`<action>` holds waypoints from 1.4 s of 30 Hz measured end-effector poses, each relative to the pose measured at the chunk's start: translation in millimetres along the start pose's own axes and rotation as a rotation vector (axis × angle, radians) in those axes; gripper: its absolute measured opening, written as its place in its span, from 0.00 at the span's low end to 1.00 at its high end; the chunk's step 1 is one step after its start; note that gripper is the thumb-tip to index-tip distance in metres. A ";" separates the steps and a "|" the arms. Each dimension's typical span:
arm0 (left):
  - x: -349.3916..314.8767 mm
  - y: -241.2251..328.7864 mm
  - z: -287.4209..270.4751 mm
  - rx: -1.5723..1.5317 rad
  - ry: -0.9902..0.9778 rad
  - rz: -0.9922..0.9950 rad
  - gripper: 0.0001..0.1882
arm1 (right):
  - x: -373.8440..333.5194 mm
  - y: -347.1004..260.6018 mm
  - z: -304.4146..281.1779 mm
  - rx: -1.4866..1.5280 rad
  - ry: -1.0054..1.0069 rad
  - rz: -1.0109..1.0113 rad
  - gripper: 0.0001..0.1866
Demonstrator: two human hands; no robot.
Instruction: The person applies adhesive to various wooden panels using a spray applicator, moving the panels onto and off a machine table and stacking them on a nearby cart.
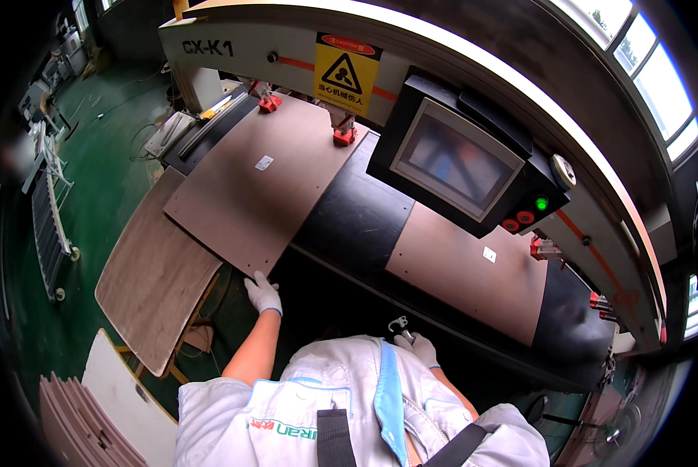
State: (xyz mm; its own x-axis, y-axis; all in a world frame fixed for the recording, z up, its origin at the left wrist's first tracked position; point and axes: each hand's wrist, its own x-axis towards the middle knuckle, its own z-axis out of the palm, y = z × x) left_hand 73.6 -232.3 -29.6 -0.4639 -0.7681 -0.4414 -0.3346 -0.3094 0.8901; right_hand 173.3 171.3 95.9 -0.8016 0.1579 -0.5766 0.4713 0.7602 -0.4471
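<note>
My left hand (264,295), in a white glove, is at the near corner of a large brown panel (247,187), with its fingers on the edge. This panel lies partly on the machine's black bed and juts out over its front side. My right hand (417,348), also gloved, is closed around a small silver metal tool (399,325) with a curved head, held low in front of my body. The tool's exact kind is not clear. A second brown panel (473,272) lies flat on the bed to the right. Each panel bears a small white label.
Over the bed runs a machine beam (286,50) with red-tipped clamps (344,137). A control screen (458,159) hangs from it, with a lit green button (541,203). A worn wooden board (154,272) stands at the left, with stacked brown panels (84,424) below it.
</note>
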 end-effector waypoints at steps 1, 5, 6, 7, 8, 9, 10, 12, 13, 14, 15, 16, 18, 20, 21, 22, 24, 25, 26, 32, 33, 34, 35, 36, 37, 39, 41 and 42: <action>-4.5 2.3 5.7 0.011 -0.021 0.003 0.40 | -1.0 7.9 -0.9 0.014 0.010 0.016 0.26; -12.2 -12.6 28.4 -0.213 -0.288 -0.341 0.40 | -4.6 41.1 -7.4 0.161 0.166 0.034 0.24; 5.8 -29.3 23.2 -0.346 -0.382 -0.450 0.41 | -3.4 47.3 -17.0 0.243 0.209 0.022 0.23; 15.8 -39.1 21.8 -0.436 -0.478 -0.458 0.41 | 1.0 52.5 -25.2 0.300 0.337 -0.038 0.22; 26.9 -46.8 16.3 -0.529 -0.565 -0.460 0.41 | 8.8 47.9 -36.6 0.347 0.468 -0.103 0.21; 27.3 -39.6 25.0 -0.527 -0.517 -0.457 0.45 | 9.3 42.9 -55.3 0.454 0.577 -0.027 0.21; 20.1 -27.0 40.3 -0.595 -0.437 -0.487 0.47 | 8.1 44.5 -79.5 0.559 0.688 0.041 0.20; 17.2 -4.0 58.6 -0.708 -0.379 -0.472 0.48 | 7.7 55.6 -122.7 0.739 0.954 0.049 0.18; 16.6 5.9 67.8 -0.690 -0.413 -0.476 0.48 | 5.0 63.3 -141.3 0.728 1.039 0.020 0.18; 16.0 13.0 75.3 -0.763 -0.347 -0.514 0.45 | 0.2 72.1 -158.3 0.710 1.117 -0.011 0.18; 15.3 17.4 80.0 -0.835 -0.271 -0.550 0.43 | -5.5 74.1 -172.8 0.732 1.160 -0.009 0.18; 14.1 19.0 83.2 -0.828 -0.286 -0.549 0.43 | -9.4 74.6 -187.4 0.754 1.199 -0.015 0.17; 11.8 20.2 88.2 -0.879 -0.215 -0.532 0.39 | -10.0 83.2 -213.1 0.727 1.223 0.035 0.20; 11.8 21.9 92.2 -0.890 -0.198 -0.533 0.37 | -3.1 91.6 -235.5 0.698 1.206 0.093 0.22; 12.1 21.9 93.8 -0.905 -0.171 -0.534 0.36 | 2.2 96.9 -245.0 0.698 1.209 0.095 0.22; 19.3 20.6 93.0 -0.916 -0.164 -0.526 0.36 | 11.4 96.2 -253.8 0.639 1.172 0.108 0.22; 35.1 17.3 93.2 -1.071 -0.163 -0.464 0.34 | 28.2 94.2 -261.7 0.573 1.137 0.114 0.24; 32.3 19.9 92.4 -1.125 -0.131 -0.469 0.32 | 29.1 92.3 -262.8 0.545 1.114 0.101 0.24; 31.0 23.7 93.9 -1.148 -0.101 -0.484 0.32 | 26.5 91.1 -264.0 0.507 1.076 0.115 0.24; 27.9 -5.6 37.2 -1.134 -0.233 -0.374 0.25 | 30.0 61.9 -165.2 0.743 0.904 -0.143 0.22; 15.2 -14.5 18.4 -1.099 -0.241 -0.418 0.24 | 24.1 59.4 -144.7 0.700 0.734 -0.145 0.20; 10.9 -24.0 -12.1 -1.127 -0.274 -0.450 0.22 | 24.0 61.0 -128.0 0.581 0.542 -0.146 0.18; 15.5 -32.4 -50.8 -1.113 -0.219 -0.442 0.21 | 18.5 49.5 -115.1 0.295 0.380 -0.109 0.19; 32.5 -45.3 -108.0 -1.125 -0.253 -0.420 0.20 | 2.7 16.7 -115.4 0.021 0.098 -0.111 0.23; 47.8 -45.0 -160.0 -1.030 -0.172 -0.431 0.21 | 1.0 6.7 -109.0 -0.237 -0.144 -0.154 0.28; 66.1 -27.8 -240.8 -1.021 -0.144 -0.221 0.27 | 7.6 1.1 -86.1 -0.425 -0.198 -0.266 0.31; 56.5 -25.6 -257.0 -0.939 -0.150 -0.222 0.32 | 18.0 -15.8 -78.6 -0.421 -0.240 -0.272 0.32; 43.0 -27.0 -239.6 -0.811 -0.137 -0.233 0.32 | 23.8 -27.3 -77.8 -0.363 -0.176 -0.271 0.31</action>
State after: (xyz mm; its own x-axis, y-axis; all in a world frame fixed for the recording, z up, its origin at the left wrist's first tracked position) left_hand 259.2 -391.2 -45.4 -0.5686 -0.5771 -0.5863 0.2332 -0.7965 0.5578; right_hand 112.7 203.3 147.6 -0.7887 -0.1610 -0.5933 0.0707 0.9349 -0.3477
